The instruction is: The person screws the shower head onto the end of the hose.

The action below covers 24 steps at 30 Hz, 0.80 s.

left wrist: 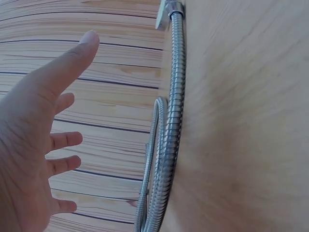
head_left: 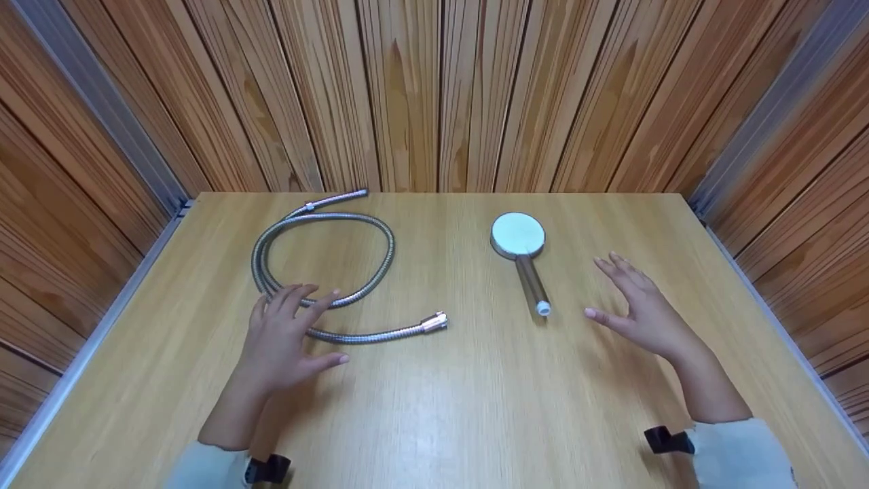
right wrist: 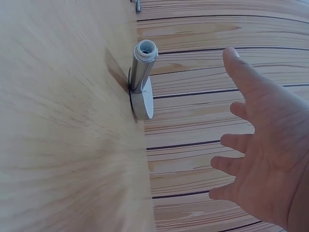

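Observation:
A flexible metal shower hose lies coiled on the left of the table, one end fitting pointing right. Over the near part of the coil hovers my left hand, fingers spread, holding nothing; the left wrist view shows a gap between that hand and the hose. Right of centre lies a hand shower with a round pale face and a grey handle, its white threaded end towards me. To its right my right hand is raised above the table, empty, with fingers extended; the hand shower stands apart from it.
The light wooden table meets a wood-plank wall at its back edge. Plank panels with metal posts flank both sides. Dark straps sit at both wrists, by the pale sleeves.

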Tool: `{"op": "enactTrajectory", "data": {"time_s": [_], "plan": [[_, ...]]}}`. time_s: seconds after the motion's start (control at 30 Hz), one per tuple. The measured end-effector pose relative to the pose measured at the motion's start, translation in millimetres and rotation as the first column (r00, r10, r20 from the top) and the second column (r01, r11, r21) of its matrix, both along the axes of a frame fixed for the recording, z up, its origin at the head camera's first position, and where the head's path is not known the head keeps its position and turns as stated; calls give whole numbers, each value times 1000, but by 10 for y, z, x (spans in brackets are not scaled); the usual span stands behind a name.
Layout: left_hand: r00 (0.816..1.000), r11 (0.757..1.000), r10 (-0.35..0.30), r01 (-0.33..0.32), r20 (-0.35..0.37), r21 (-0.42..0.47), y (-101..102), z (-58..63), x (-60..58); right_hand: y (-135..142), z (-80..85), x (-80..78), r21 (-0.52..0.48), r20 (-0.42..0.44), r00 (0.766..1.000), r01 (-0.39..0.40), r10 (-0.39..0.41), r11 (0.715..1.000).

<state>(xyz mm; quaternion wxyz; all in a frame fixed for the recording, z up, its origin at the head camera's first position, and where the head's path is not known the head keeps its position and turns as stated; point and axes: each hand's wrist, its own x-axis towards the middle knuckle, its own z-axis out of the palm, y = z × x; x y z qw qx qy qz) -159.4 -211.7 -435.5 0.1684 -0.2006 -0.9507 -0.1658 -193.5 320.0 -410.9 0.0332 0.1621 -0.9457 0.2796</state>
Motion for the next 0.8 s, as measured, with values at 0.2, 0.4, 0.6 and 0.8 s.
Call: {"op": "enactTrajectory", "data": {"time_s": [0.2,0.4,0.6,0.8], "plan": [[998,998,-49,50,-31,40,64,-31,-52,9,-54,-56,-82,22,999,42,-40,996],[996,991,-88,87,6,101,137,-65,-93,23,-134,-124,-187,29,999,39,-34,982],[994,986,-93,83,62,147,210,-89,-110,11,-199,-186,-292,85,996,39,-15,956],[987,976,-93,65,128,209,295,-119,-141,-26,-246,-249,-371,155,988,69,-11,926]]}}
